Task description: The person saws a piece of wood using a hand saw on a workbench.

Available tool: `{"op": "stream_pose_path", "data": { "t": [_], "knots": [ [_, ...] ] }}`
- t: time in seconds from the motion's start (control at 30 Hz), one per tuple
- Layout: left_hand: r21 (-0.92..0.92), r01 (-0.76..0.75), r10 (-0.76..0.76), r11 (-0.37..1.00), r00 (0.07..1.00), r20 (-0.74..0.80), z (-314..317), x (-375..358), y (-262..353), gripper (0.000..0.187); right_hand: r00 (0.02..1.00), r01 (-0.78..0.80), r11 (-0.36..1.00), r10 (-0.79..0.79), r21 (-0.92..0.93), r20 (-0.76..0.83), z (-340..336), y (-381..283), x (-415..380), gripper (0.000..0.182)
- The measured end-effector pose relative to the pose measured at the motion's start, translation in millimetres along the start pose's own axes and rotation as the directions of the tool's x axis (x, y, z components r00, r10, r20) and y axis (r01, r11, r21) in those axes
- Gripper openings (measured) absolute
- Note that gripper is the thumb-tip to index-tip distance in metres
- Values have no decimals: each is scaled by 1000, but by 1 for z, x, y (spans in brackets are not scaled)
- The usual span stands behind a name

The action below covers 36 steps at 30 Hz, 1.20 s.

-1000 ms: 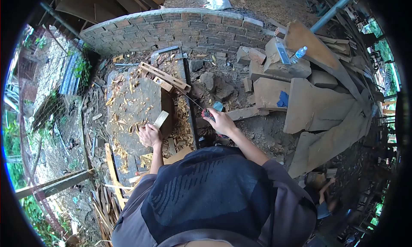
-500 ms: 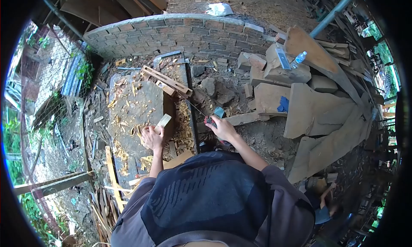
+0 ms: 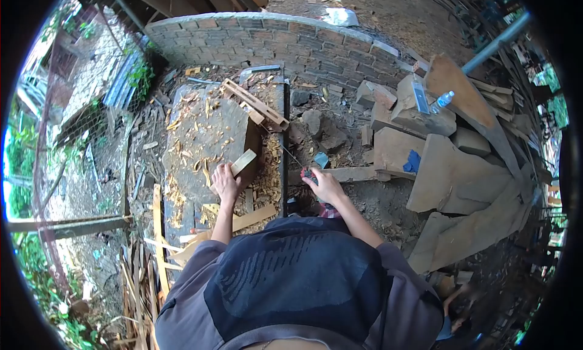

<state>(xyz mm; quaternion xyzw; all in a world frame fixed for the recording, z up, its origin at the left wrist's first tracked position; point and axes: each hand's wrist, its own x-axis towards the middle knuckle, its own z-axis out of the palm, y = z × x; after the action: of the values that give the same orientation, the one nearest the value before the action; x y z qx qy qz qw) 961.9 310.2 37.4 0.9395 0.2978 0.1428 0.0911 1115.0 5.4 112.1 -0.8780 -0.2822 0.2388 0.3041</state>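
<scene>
My left hand (image 3: 225,184) is at the near edge of a big wooden block (image 3: 209,137) strewn with shavings, its fingers against a small pale wood piece (image 3: 243,162). In my right hand (image 3: 326,185) is the red and black handle (image 3: 309,175) of a tool. The tool's thin shaft (image 3: 285,149) runs up and left toward a slotted wooden piece (image 3: 257,104), which lies tilted across the block's far right corner. Whether the tip touches that piece is too small to tell.
A low brick wall (image 3: 273,43) crosses behind. At right are large wood slabs (image 3: 458,174), a water bottle (image 3: 445,99) and a blue cloth (image 3: 412,161). Wood strips (image 3: 159,240) stand at lower left. Part of another person (image 3: 450,307) shows at lower right.
The whole view has shifted, with the scene now further right. My left fingers have moved a little around the pale piece. My right hand still holds the tool.
</scene>
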Motion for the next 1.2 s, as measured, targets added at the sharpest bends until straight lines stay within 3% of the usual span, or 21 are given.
{"op": "stream_pose_path", "data": {
  "t": [0.07, 0.17, 0.27, 0.43, 0.47, 0.6, 0.63, 0.77, 0.87, 1.0, 1.1, 1.2],
  "knots": [
    [-18, -5, 4, 1000, 998, -60, -1, -6, 3, 50, 1000, 31, 1000, -31, -3, 4, -6, 4, 1, 54],
    [-75, 113, -117, 991, 992, -44, -8, -28, 12, 48, 993, 111, 994, -112, -25, -31, -13, 14, 0, 54],
    [-125, 207, -222, 970, 967, -123, -15, -63, 29, 44, 988, 154, 988, -155, -23, -22, -21, 25, -4, 53],
    [-190, 363, -403, 912, 880, -252, -30, -139, 70, 42, 970, 237, 971, -233, -39, 74, -34, 46, -29, 51],
    [-194, 461, -496, 866, 840, -221, -36, -155, 84, 43, 963, 260, 964, -256, -49, 83, -39, 52, -37, 50],
    [-266, 542, -603, 797, 735, -310, -59, -217, 117, 42, 967, 245, 969, -244, -2, 67, -55, 95, -61, 47],
    [-258, 555, -611, 791, 730, -305, -71, -231, 126, 42, 966, 242, 965, -249, 99, 68, -58, 112, -66, 45],
    [-143, 603, -613, 784, 719, -327, -108, -287, 132, 44, 983, 55, 997, -44, -54, 177, -78, 147, -83, 49],
    [-169, 680, -682, 713, 618, -391, -139, -307, 144, 43, 987, 89, 995, -82, -43, 141, -81, 168, -91, 50],
    [-70, 759, -712, 647, 569, -412, -163, -325, 146, 45, 989, 31, 999, -36, 38, 142, -84, 187, -96, 51],
    [74, 740, -652, 669, 632, -419, -172, -344, 137, 46, 999, 14, 999, -16, 44, 45, -70, 214, -98, 52],
    [228, 738, -662, 636, 673, -330, -191, -360, 136, 44, 998, -29, 999, 27, 34, 58, -63, 234, -99, 54]
  ]
}}
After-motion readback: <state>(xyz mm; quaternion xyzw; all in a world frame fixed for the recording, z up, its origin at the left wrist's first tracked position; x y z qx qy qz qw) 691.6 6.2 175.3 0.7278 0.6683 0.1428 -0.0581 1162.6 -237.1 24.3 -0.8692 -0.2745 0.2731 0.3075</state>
